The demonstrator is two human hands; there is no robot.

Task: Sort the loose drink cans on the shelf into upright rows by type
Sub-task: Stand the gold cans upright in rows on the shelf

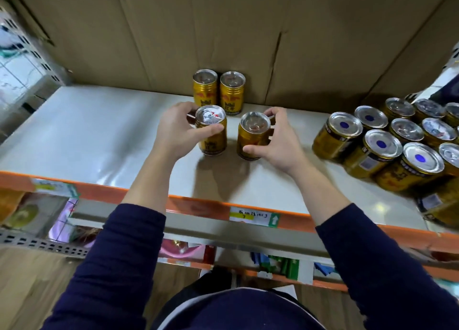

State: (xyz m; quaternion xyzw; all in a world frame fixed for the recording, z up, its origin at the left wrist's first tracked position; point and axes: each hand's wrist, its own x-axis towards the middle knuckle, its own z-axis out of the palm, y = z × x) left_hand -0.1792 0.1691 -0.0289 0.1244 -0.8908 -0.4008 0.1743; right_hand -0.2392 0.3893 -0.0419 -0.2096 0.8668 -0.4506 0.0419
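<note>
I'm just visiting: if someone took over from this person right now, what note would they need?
Left hand grips one upright gold can; right hand grips a second gold can beside it, a gap between them.
Done: two gold cans stand side by side at the back of the shelf, against the cardboard.
Left: probably line the held pair up in front of them, then sort the cluster of cans on the right, some showing pull tabs, others blue-dotted ends.

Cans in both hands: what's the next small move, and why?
Probably slide the left can and right can back, snug before the back pair: left hand and right hand grip them upright, gold like that pair, starting a second row.
</note>
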